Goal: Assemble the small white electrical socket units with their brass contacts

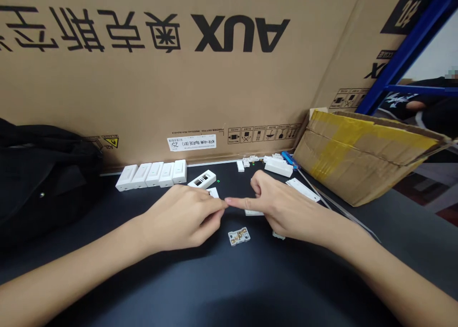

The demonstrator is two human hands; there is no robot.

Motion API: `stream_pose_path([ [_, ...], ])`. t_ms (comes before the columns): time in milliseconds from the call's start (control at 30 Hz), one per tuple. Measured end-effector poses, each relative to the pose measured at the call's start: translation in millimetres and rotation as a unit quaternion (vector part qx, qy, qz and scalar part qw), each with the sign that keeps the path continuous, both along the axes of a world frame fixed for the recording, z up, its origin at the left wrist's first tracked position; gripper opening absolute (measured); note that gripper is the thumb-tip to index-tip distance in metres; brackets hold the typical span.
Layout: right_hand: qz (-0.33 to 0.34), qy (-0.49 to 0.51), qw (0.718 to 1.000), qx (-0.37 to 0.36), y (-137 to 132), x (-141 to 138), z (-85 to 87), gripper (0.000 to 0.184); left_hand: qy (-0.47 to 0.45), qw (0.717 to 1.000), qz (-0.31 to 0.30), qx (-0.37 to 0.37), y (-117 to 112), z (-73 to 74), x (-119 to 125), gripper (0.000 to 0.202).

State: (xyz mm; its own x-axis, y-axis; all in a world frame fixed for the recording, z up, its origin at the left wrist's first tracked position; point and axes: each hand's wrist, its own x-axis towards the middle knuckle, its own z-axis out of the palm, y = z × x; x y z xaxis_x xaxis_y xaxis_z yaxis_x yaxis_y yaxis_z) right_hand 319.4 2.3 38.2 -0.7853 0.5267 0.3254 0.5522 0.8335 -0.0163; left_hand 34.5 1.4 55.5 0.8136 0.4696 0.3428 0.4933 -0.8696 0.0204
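On a black workbench (107,250) backed by a big upright AUX carton (143,64), a person's two bare hands meet in the middle of the head camera's view. The left hand (182,217) is curled, its fingertips (219,204) drawn together, and the right hand (286,210) reaches across with its index finger (243,203) extended until the tip meets them. Whether anything small sits between those fingers is hidden from here, and neither grip shows plainly as open or closed.

Just below the hands, apart from both, lies a small white terminal block with brass contacts (239,237). A white plastic piece (254,213) pokes out under the right hand, another white piece (278,235) shows beside its heel, and a small white tab (213,192) sits just past the left fingers. Farther off are an open white housing (202,179), five white plastic housings (150,175) set side by side, a long white housing (278,167), a flat white strip (303,189) and a blue-handled screwdriver (289,159).

To the left slumps a black bag (39,184). To the right leans a cardboard flap with yellow tape (361,150), and past a blue steel shelf upright (404,50) a co-worker's dark sleeve (429,102) shows.
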Motion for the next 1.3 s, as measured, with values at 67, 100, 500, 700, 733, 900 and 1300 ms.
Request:
stream_pose_path([
  [67,-0.016,0.019,1.000,-0.003,-0.9,2.1,1.2,0.107,-0.025,0.999,-0.009,0.032,1.3,4.4,-2.6,0.031],
  [100,-0.019,0.028,0.999,-0.005,-1.7,3.5,2.3,0.113,-0.047,0.998,-0.014,0.047,2.0,8.0,-4.7,0.030],
  [500,-0.022,0.018,0.997,-0.071,-4.0,4.8,9.8,0.048,-0.124,0.990,-0.021,0.061,-2.1,28.7,-15.9,0.024],
  [700,-0.059,0.004,0.996,-0.069,-2.8,8.3,14.2,0.052,0.027,0.999,-0.026,-0.010,-3.4,12.0,-6.2,0.027],
  [733,-0.059,0.005,0.996,-0.066,-2.5,8.7,14.2,0.054,0.038,0.999,-0.025,-0.018,-3.5,10.8,-6.5,0.027],
  [900,-0.050,0.004,0.997,-0.062,-0.7,10.0,10.4,0.049,0.047,0.998,-0.023,-0.041,-2.7,12.1,-11.2,0.028],
  [1300,-0.008,0.008,0.999,-0.050,-1.4,7.9,10.6,0.062,-0.070,0.994,-0.047,-0.070,4.4,1.5,-9.2,0.016],
])
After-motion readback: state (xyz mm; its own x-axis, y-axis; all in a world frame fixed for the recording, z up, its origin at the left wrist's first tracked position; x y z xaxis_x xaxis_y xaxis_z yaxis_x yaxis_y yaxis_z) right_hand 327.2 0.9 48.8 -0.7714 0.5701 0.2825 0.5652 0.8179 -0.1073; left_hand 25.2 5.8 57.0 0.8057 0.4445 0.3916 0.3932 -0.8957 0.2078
